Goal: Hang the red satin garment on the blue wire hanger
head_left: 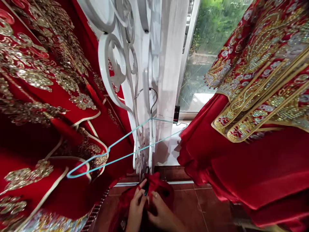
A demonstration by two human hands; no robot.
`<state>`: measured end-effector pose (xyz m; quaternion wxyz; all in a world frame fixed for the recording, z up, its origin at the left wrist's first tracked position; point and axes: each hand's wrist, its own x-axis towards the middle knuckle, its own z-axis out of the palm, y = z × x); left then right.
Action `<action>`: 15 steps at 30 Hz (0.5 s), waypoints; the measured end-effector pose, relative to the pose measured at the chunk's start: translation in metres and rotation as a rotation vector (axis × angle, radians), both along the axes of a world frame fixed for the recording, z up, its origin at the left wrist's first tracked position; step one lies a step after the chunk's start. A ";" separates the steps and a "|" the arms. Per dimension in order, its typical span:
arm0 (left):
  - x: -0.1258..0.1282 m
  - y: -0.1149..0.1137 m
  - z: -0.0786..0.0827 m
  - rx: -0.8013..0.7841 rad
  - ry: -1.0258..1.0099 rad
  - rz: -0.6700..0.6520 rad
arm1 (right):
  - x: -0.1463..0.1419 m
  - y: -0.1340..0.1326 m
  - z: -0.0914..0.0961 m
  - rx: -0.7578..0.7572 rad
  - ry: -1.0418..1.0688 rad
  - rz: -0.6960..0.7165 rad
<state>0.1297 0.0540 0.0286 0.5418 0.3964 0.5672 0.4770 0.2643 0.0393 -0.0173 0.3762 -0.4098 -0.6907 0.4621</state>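
1. Red satin robes (pixel 48 96) thick with gold and silver embroidery hang at left, facing a second robe (pixel 243 167) across the frame.
2. Red-brown floor tiles (pixel 190 199) spread beneath both garments.
3. Sheer white curtain (pixel 171 64) and white scrollwork metal rail (pixel 116 61) stand between the robes, beside a window (pixel 205 48) showing greenery.
4. Pale blue wire hanger (pixel 129 133) angles from the rail toward the left robe.
5. Bunched red cloth (pixel 156 187) sits low, just above the floor tiles, between the hands.
6. Left hand (pixel 136 209) and right hand (pixel 164 214) work close together, both clamped on the cloth.
7. Small ring (pixel 154 195) shows on the right hand.
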 end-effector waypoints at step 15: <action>-0.008 -0.006 0.011 0.186 0.103 -0.348 | 0.033 0.006 0.057 -0.457 0.371 0.076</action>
